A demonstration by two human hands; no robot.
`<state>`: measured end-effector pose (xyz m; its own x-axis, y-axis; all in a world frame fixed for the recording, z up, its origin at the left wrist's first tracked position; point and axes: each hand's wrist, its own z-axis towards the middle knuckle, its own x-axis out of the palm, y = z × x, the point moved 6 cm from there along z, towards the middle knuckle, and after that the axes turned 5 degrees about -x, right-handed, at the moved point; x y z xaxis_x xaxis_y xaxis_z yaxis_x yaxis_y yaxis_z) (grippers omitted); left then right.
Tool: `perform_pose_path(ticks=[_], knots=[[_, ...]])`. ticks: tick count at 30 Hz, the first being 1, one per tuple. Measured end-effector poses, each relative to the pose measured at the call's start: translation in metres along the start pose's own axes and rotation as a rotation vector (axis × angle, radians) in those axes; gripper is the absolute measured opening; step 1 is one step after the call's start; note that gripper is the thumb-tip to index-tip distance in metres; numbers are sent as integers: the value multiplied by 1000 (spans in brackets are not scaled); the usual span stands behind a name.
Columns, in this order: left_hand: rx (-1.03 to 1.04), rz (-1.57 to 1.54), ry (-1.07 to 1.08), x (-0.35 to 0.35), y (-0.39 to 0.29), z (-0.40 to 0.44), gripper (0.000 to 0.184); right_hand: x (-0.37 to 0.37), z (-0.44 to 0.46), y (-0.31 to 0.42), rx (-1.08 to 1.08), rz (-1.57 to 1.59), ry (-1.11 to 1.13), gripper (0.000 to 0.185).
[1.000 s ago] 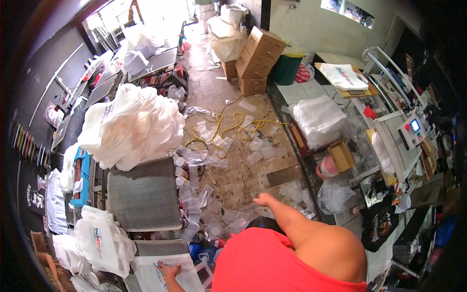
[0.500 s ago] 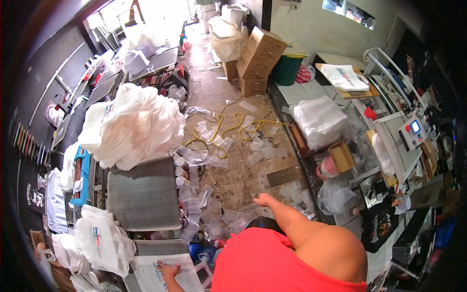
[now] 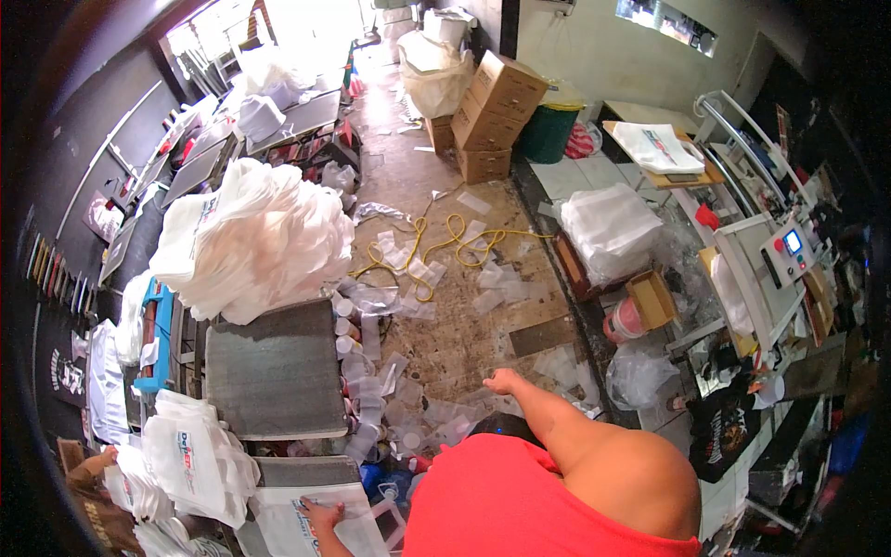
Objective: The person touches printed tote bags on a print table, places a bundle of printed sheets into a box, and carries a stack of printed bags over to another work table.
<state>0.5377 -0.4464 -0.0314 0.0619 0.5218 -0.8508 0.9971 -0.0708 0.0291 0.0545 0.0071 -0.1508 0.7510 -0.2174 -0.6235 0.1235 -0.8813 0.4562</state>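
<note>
My left hand (image 3: 321, 513) lies with its fingers spread on a white printed bag (image 3: 357, 524), which rests flat on a dark board (image 3: 302, 472) at the bottom. Beside it, to the left, is a loose pile of similar white bags (image 3: 190, 459) with blue and red print. My right arm reaches out over the littered floor; my right hand (image 3: 502, 380) is closed, and nothing shows sticking out of it. A bare grey-black board (image 3: 274, 376) sits just beyond the left hand.
A large heap of white bags (image 3: 260, 237) stands farther back on the left. A yellow cord (image 3: 455, 246) and plastic scraps (image 3: 501, 283) lie across the floor (image 3: 464, 348). Right stands a machine with a control panel (image 3: 791, 251). Another person's hand (image 3: 104, 457) is at far left.
At far left, the other person's hand and arm have moved up and inward to the stacked white bags. My own two hands stay almost where they were.
</note>
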Motion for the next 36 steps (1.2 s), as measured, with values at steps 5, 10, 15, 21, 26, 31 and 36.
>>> perform_pose_path(ticks=[5, 10, 15, 21, 26, 31, 36], knots=[[2, -32, -3, -5, -3, -7, 132, -2, -4, 3, 6, 13, -1, 61], [6, 0, 8, -3, -2, -4, 131, -6, -10, 6, 27, -11, -2, 61], [-2, 2, 5, -3, -1, -5, 131, 5, 2, -5, 33, -17, -34, 59], [-1, 23, 40, -9, -7, -15, 130, 0, -7, 1, 9, -22, -52, 61], [225, 227, -13, 37, -8, 43, 120, -5, -12, 10, -41, -48, 22, 66], [64, 66, -48, 4, 4, 1, 128, 11, 0, 0, 49, 14, 146, 50], [4, -54, -140, -12, 1, -25, 126, 13, 42, 0, -125, -260, 20, 45]])
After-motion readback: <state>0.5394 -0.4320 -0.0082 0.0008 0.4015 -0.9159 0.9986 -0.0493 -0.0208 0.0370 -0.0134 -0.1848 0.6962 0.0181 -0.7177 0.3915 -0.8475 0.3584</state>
